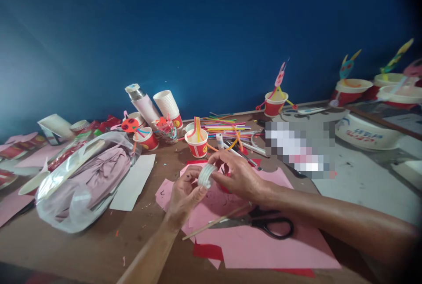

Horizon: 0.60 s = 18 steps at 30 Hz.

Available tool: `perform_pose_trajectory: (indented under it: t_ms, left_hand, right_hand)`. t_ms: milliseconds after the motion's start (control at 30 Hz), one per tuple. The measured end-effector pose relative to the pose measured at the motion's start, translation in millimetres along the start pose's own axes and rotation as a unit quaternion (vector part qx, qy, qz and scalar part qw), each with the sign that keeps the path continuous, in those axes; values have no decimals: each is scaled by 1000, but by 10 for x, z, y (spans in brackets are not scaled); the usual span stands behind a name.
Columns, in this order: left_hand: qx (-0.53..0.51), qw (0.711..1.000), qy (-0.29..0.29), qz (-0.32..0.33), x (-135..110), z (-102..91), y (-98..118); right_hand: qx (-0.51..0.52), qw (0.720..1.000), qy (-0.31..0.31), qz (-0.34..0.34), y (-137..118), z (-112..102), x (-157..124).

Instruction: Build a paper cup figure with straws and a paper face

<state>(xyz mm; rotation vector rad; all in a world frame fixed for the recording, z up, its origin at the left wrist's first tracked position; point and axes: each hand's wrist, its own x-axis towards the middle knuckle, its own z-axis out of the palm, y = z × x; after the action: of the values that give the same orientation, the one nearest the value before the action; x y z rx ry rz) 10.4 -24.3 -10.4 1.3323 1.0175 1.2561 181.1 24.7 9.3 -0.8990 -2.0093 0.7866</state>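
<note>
A small roll of clear tape (206,176) is between my two hands, above the pink paper (280,244). My left hand (186,191) grips the roll with thumb and fingers from the left. With bent fingers, my right hand (242,176) pinches at the roll's right edge; whether a tape end lies between its fingertips is too small to tell. Below the hands, black-handled scissors (275,226) and a thin wooden stick (216,221) lie on the paper. Just beyond stands a red and white paper cup (197,143) with orange and yellow pipe cleaners rising from it.
A plastic bag with pink paper (108,174) lies at left, beside a white card (133,183). Behind are a thermos (143,103), stacked cups (167,106) and colourful pipe cleaners (227,126). Cup figures (275,103) and a white bowl (365,132) stand at right.
</note>
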Motion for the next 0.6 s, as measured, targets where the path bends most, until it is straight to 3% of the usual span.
perform_pose_trajectory:
  t_ms: [300,467,600]
  left_hand:
    - [-110,988,0,-107,-33,-115,-56]
    - [-189,971,-65,-133,-23,-96,30]
    - [-230,957,-108,-140,-32,-98,37]
  right_hand:
    - [-85,990,6,-116,-9,34,-32]
    - [57,994,-46,-77,13,29,-26]
    - [191,975,-106,-31,53,2,-17]
